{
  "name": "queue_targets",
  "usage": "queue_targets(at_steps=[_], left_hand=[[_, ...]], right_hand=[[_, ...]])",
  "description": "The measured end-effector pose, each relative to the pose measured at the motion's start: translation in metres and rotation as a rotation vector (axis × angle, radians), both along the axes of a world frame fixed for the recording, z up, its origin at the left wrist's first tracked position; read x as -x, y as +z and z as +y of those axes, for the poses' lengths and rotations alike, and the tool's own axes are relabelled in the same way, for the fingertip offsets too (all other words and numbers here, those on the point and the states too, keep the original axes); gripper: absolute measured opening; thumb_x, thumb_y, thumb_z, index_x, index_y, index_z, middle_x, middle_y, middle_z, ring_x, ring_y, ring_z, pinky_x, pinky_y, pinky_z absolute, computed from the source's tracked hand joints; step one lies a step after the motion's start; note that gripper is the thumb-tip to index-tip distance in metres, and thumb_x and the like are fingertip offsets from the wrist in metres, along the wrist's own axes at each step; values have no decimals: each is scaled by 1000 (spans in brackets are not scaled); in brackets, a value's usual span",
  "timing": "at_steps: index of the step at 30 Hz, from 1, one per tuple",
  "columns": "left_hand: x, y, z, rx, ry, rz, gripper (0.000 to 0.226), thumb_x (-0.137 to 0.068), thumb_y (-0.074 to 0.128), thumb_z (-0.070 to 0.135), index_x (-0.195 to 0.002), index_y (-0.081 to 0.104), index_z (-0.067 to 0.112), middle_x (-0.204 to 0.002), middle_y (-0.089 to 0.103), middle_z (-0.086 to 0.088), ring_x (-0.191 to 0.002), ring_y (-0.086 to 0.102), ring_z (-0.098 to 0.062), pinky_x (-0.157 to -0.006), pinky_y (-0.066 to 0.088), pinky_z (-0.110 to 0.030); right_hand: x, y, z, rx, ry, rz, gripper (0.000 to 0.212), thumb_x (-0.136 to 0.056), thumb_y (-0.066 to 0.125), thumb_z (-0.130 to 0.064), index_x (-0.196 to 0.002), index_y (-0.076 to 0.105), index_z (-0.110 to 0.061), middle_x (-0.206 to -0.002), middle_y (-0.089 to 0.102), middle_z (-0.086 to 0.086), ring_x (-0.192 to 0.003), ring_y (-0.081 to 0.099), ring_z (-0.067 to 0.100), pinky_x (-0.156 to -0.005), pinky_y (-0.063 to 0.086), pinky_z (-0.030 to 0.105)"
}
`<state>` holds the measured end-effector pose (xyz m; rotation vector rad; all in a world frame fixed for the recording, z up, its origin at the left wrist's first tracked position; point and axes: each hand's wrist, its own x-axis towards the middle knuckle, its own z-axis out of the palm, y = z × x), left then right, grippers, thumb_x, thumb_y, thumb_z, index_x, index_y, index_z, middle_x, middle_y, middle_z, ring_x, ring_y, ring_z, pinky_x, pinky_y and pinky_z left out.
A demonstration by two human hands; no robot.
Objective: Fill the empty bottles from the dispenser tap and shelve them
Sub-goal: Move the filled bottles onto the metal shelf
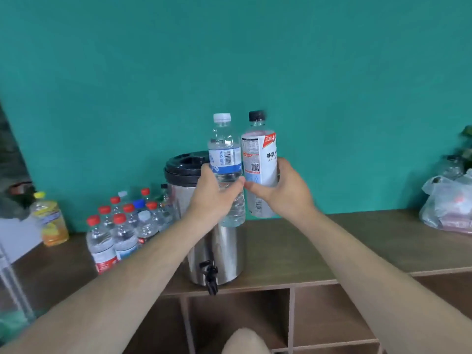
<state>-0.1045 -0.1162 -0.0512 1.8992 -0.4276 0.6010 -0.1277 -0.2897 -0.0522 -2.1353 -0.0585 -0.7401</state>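
Clear plastic fills both grips: the left hand fingers wrap a white-capped bottle with a blue label, the right hand clasps a black-capped bottle with a white label and QR code, side by side above the steel dispenser near the worktop front edge. Red-capped bottles crowd its left.

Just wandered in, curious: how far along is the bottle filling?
Done: hard to say; the shelf cubbies in view hold no bottles. In hand: the left hand holds a white-capped bottle, the right hand a black-capped bottle, both capped, above the dispenser. Left: shelving, plus the bottle cluster.
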Motion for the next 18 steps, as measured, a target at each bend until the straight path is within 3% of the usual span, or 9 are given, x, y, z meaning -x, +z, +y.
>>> queue_targets(at_steps=[3, 5, 8, 12, 16, 18], left_hand=[[23, 39, 62, -1, 105, -67, 45, -90, 78, 26, -122, 51, 13, -107, 65, 9, -98, 65, -9, -82, 44, -22], [40, 57, 107, -21, 171, -91, 43, -92, 77, 25, -122, 50, 12, -106, 63, 11, -94, 63, 0, -80, 46, -20], [70, 73, 177, -58, 296, -111, 40, -94, 75, 28, -121, 50, 14, -103, 58, 12, -87, 58, 5, -64, 44, -6], [111, 84, 270, -67, 490, -74, 44, -95, 74, 35, -123, 49, 12, -91, 59, 5, -72, 55, -12, -48, 43, -16], [143, 86, 352, -39, 663, -5, 41, -94, 75, 36, -114, 43, 19, -96, 66, -5, -66, 55, -12, -54, 46, -26], [155, 83, 389, -18, 732, 14, 44, -92, 77, 34, -116, 43, 20, -95, 66, 3, -71, 59, -11, -58, 48, -25]], right_hand=[[9, 31, 60, -31, 135, -57, 62, -74, 86, -61, -120, 57, -30, -115, 71, -11, -103, 70, 17, -90, 58, 45], [13, 48, 106, -52, 234, -83, 61, -75, 87, -59, -121, 59, -31, -116, 72, -12, -102, 70, 14, -91, 58, 42], [22, 67, 176, -69, 392, -94, 56, -77, 87, -55, -117, 57, -32, -118, 71, -12, -102, 70, 13, -91, 58, 40], [36, 82, 275, -89, 625, -57, 63, -79, 86, -56, -127, 57, -28, -127, 69, -9, -109, 69, 15, -91, 57, 40], [44, 86, 368, -98, 784, -25, 60, -79, 88, -54, -123, 56, -29, -122, 68, -10, -106, 68, 14, -77, 50, 30], [44, 83, 410, -94, 847, 0, 62, -79, 89, -49, -126, 57, -26, -126, 69, -8, -109, 68, 17, -81, 52, 33]])
